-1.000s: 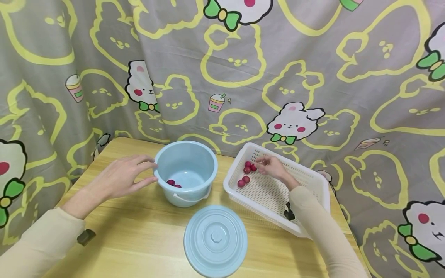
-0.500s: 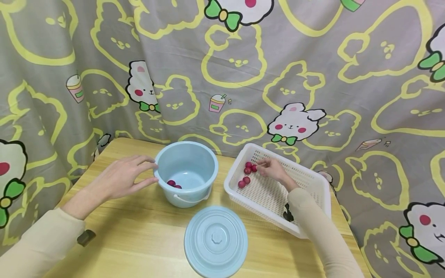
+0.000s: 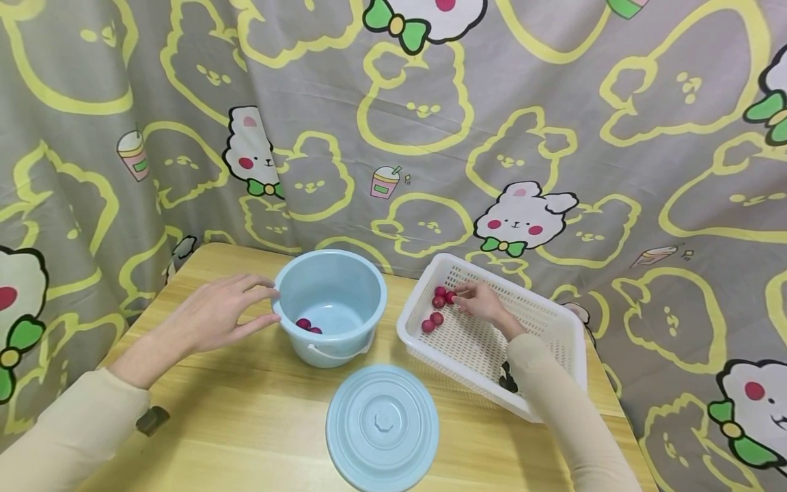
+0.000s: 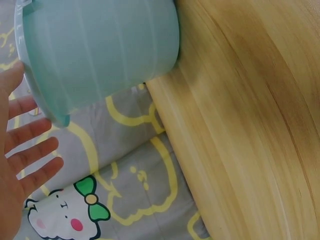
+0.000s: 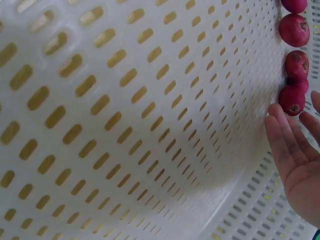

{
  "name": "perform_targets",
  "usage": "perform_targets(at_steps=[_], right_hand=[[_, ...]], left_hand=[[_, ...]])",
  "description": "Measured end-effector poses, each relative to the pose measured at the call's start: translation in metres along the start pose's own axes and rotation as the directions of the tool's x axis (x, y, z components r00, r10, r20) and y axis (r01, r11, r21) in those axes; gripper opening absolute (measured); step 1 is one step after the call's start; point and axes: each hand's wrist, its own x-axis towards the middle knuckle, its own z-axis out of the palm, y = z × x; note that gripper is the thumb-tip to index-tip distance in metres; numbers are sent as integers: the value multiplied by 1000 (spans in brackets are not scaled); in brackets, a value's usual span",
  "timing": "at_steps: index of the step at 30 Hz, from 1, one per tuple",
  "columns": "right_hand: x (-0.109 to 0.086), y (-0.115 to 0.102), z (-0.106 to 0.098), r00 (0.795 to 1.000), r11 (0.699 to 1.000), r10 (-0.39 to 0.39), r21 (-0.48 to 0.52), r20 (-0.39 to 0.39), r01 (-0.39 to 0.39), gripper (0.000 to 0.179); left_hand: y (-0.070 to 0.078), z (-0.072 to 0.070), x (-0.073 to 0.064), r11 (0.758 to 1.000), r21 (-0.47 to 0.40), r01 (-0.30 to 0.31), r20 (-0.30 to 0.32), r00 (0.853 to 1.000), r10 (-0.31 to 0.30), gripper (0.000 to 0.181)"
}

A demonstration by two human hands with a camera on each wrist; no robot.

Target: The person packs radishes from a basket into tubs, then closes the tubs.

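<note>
My left hand (image 3: 212, 318) is at the left rim of a light blue bucket (image 3: 326, 348), fingers spread and fairly straight, fingertips right at the rim. In the left wrist view the fingers (image 4: 35, 155) also lie along the bucket's edge (image 4: 60, 120). Inside the bucket are small red radishes (image 3: 303, 324), partly hidden by its wall. My right hand (image 3: 482, 302) is down inside a white perforated basket (image 3: 424, 352), its extended fingertips right at the end radish (image 5: 292, 102) of a small group. More radishes (image 5: 294, 30) sit along the basket's end.
A round light blue lid (image 3: 382, 427) lies flat on the wooden table (image 3: 258, 410), in front of the bucket and basket. The bucket's white handle (image 3: 337, 353) hangs down its front. A patterned curtain (image 3: 418, 225) hangs right behind the table.
My right hand has shifted very slightly within the basket, staying by the radishes. The left hand and the bucket look the same.
</note>
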Motion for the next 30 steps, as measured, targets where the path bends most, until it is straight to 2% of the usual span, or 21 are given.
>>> perform_targets(at_steps=[17,30], right_hand=[[5,-3,5,999,997,-43,-58,31,45,39],[5,-7,8,1000,995,-14,-103,8,15,34]], left_hand=[[1,-1,0,1000,4,-2,0,1000,2,36],[1,-1,1,1000,10,3,9,1000,-3,37]])
